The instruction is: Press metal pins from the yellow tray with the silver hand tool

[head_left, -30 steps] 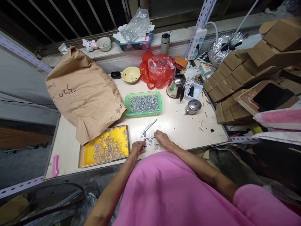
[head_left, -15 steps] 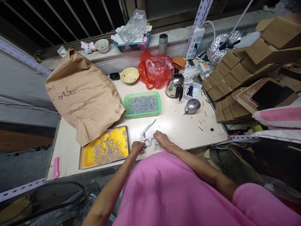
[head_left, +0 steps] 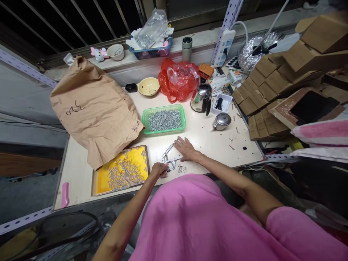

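A pair of silver hand pliers (head_left: 172,162) with a small spring and a long raised lever handle lies near the front edge of the table. My left hand (head_left: 160,169) is closed at the jaw end, fingers pinched around it; any small part inside them is hidden. Spread over the far end of the handles is my right hand (head_left: 187,149), its fingertips at the raised lever's tip and its thumb side by the lower handle. Small metal pieces (head_left: 182,169) lie just below the pliers. Left of my left hand, a yellow-lined tray (head_left: 102,183) holds many short metal pins.
Behind the pliers stands a green basket (head_left: 145,125) full of metal pins. A large brown paper bag (head_left: 95,112) leans at the left. Along the back are a red plastic bag (head_left: 178,81), a steel kettle (head_left: 201,98) and a lidded metal pot (head_left: 222,121). Cardboard boxes (head_left: 272,83) are stacked right.
My right hand has moved up and forward from the lower handle's end to the raised lever, its fingers spreading. My left hand stays at the jaws.
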`<act>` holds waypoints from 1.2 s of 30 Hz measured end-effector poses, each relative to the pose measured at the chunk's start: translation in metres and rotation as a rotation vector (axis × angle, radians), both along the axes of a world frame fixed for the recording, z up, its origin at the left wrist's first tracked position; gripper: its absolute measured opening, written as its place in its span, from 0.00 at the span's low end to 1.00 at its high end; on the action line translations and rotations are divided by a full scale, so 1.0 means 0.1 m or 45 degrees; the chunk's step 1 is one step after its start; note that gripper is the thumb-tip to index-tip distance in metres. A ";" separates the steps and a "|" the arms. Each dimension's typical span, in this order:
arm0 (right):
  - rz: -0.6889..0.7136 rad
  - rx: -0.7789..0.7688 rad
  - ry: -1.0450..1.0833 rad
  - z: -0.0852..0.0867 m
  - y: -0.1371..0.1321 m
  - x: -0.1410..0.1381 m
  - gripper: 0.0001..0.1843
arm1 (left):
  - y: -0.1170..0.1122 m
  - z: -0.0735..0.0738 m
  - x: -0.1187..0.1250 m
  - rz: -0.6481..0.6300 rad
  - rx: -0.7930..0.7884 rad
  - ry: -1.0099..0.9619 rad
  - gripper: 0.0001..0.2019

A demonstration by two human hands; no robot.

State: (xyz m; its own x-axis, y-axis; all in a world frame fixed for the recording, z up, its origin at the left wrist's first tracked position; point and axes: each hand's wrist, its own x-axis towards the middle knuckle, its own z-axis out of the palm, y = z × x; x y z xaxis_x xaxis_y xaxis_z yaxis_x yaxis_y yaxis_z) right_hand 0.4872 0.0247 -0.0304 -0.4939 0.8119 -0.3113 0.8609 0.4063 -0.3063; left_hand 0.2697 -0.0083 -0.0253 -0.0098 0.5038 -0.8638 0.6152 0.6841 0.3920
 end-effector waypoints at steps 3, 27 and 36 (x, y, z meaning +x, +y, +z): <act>0.018 0.017 -0.003 -0.04 0.07 0.04 0.62 | 0.00 0.00 0.00 0.103 -0.042 -0.024 0.12; -0.009 0.134 -0.083 0.00 -0.13 -0.06 0.30 | -0.16 0.18 0.10 -0.184 0.418 0.308 0.09; -0.088 0.136 -0.029 0.08 -0.34 -0.08 0.27 | 0.11 0.09 0.52 -1.270 1.128 0.269 0.28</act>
State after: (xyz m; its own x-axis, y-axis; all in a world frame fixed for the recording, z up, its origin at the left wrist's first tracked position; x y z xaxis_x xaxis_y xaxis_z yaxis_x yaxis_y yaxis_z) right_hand 0.4789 -0.0095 -0.0227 -0.4293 0.8729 -0.2319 0.8942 0.3748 -0.2448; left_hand 0.3213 0.0024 -0.0164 0.5932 0.7569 -0.2743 0.8004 -0.5178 0.3019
